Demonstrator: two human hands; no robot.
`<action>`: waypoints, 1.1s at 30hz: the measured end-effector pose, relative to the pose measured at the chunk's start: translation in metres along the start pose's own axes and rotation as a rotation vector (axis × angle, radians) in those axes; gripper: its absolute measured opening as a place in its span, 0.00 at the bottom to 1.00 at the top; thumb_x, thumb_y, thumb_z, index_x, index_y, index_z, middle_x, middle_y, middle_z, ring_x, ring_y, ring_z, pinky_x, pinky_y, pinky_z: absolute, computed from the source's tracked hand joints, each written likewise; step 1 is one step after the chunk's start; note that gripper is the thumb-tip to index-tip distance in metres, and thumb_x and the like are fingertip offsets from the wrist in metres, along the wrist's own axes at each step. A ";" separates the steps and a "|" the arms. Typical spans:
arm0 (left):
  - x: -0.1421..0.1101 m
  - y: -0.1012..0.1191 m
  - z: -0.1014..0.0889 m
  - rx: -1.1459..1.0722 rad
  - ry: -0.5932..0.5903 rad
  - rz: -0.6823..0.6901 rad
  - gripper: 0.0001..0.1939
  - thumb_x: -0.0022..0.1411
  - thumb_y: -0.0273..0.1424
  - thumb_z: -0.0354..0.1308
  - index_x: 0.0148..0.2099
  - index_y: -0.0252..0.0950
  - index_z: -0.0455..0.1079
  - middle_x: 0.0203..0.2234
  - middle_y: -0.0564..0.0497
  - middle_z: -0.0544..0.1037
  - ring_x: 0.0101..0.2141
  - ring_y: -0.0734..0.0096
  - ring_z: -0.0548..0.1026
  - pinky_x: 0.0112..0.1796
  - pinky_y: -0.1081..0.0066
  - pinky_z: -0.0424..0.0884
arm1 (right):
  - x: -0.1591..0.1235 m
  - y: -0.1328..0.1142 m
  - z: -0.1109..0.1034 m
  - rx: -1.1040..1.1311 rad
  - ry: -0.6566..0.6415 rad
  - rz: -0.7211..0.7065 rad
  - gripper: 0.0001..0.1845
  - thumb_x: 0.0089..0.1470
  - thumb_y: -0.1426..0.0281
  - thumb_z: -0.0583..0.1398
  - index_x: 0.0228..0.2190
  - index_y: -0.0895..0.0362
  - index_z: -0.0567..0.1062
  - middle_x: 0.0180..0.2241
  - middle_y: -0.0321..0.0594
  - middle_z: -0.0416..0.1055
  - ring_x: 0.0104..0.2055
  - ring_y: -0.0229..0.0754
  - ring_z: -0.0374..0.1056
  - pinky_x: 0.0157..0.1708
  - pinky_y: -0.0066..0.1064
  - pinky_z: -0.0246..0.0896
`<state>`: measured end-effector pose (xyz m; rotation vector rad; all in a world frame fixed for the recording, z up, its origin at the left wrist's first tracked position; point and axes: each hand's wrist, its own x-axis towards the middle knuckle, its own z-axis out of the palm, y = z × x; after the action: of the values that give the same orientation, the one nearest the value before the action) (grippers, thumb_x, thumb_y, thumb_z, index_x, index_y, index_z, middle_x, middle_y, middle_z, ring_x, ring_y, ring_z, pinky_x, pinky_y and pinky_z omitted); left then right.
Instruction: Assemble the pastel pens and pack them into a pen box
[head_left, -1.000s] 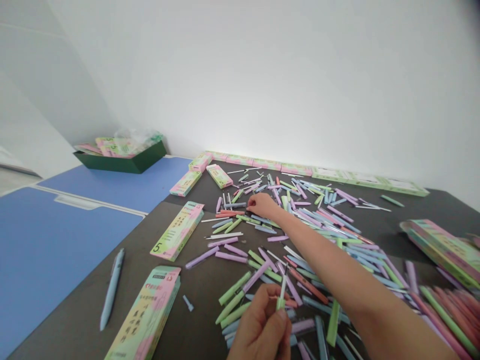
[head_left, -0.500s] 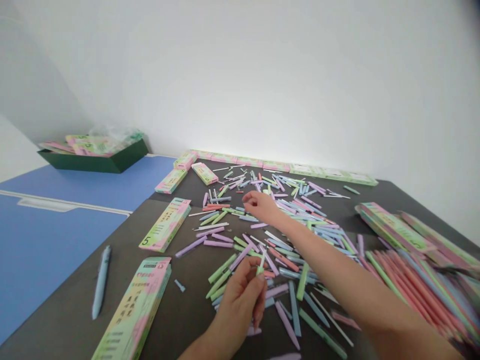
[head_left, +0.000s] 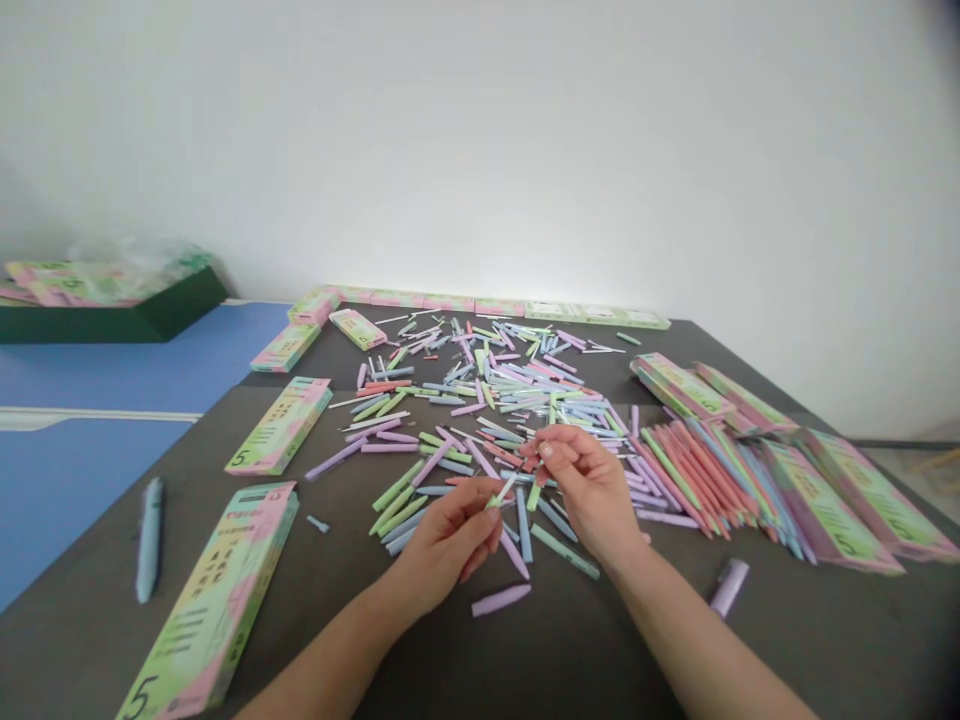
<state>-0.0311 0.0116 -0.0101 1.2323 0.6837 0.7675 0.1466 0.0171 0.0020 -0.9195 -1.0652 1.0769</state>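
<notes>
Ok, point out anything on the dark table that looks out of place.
A blue pen lies alone by the left edge of the table, away from the scattered pens; a small blue piece sits stray beside the nearest carton.

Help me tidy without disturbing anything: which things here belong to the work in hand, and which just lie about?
Seemingly in the work:
pen piece in left hand
loose pen parts
pens bunched at right
pen boxes

Probably just lying about:
lone blue pen
small blue piece

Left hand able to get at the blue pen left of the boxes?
Probably, by going over: the nearest box lies between the left hand and the blue pen. Its fingers also pinch a thin piece.
</notes>
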 end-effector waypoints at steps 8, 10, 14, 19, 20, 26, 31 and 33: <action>-0.003 0.001 -0.002 0.060 -0.051 -0.055 0.15 0.64 0.39 0.51 0.48 0.35 0.64 0.21 0.58 0.65 0.14 0.86 0.56 0.14 0.80 0.48 | -0.011 0.000 -0.008 0.057 -0.053 -0.039 0.05 0.56 0.71 0.60 0.37 0.54 0.75 0.32 0.38 0.77 0.30 0.36 0.71 0.25 0.24 0.63; -0.003 0.001 -0.003 0.065 -0.057 -0.058 0.15 0.64 0.39 0.51 0.47 0.35 0.64 0.20 0.58 0.65 0.14 0.86 0.56 0.14 0.80 0.48 | -0.013 -0.002 -0.008 0.036 -0.055 -0.050 0.05 0.56 0.72 0.60 0.37 0.55 0.75 0.32 0.38 0.77 0.30 0.35 0.71 0.25 0.24 0.64; -0.004 0.000 -0.003 0.063 -0.077 -0.069 0.15 0.64 0.39 0.52 0.48 0.35 0.64 0.20 0.58 0.66 0.14 0.86 0.55 0.14 0.80 0.47 | -0.015 -0.005 -0.006 -0.008 -0.072 -0.042 0.05 0.56 0.72 0.60 0.37 0.54 0.74 0.32 0.37 0.77 0.28 0.34 0.70 0.25 0.24 0.65; -0.005 0.001 -0.001 0.065 -0.085 -0.077 0.15 0.64 0.38 0.51 0.48 0.35 0.64 0.20 0.58 0.66 0.14 0.86 0.55 0.14 0.80 0.46 | -0.017 -0.011 -0.005 -0.106 -0.101 -0.043 0.04 0.55 0.73 0.61 0.35 0.55 0.74 0.31 0.36 0.77 0.27 0.32 0.70 0.27 0.23 0.65; -0.005 0.001 -0.001 0.063 -0.084 -0.076 0.15 0.64 0.38 0.51 0.48 0.35 0.64 0.20 0.58 0.66 0.14 0.86 0.55 0.14 0.80 0.46 | -0.017 -0.012 -0.005 -0.114 -0.104 -0.046 0.04 0.55 0.73 0.61 0.35 0.55 0.74 0.31 0.36 0.77 0.27 0.32 0.70 0.28 0.23 0.65; -0.005 0.001 -0.002 0.066 -0.088 -0.080 0.15 0.65 0.39 0.52 0.48 0.34 0.64 0.21 0.58 0.66 0.15 0.86 0.55 0.15 0.80 0.47 | -0.019 -0.010 -0.006 -0.182 -0.179 -0.010 0.04 0.55 0.71 0.60 0.36 0.55 0.73 0.31 0.37 0.77 0.31 0.35 0.72 0.33 0.26 0.66; -0.003 0.000 -0.003 0.094 -0.091 -0.065 0.14 0.65 0.39 0.51 0.47 0.35 0.64 0.22 0.57 0.66 0.16 0.86 0.56 0.15 0.80 0.48 | -0.017 -0.003 -0.007 -0.189 -0.215 0.077 0.05 0.55 0.68 0.60 0.36 0.54 0.72 0.31 0.37 0.77 0.33 0.37 0.72 0.34 0.28 0.66; -0.003 -0.001 -0.003 0.114 -0.098 -0.064 0.13 0.65 0.39 0.51 0.46 0.35 0.64 0.22 0.57 0.66 0.16 0.86 0.56 0.16 0.80 0.48 | -0.015 -0.003 -0.007 -0.176 -0.210 0.106 0.06 0.54 0.66 0.62 0.34 0.55 0.73 0.28 0.37 0.76 0.29 0.36 0.71 0.29 0.27 0.65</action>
<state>-0.0355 0.0109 -0.0112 1.3370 0.6904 0.6181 0.1525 0.0015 -0.0004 -1.0289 -1.3125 1.2012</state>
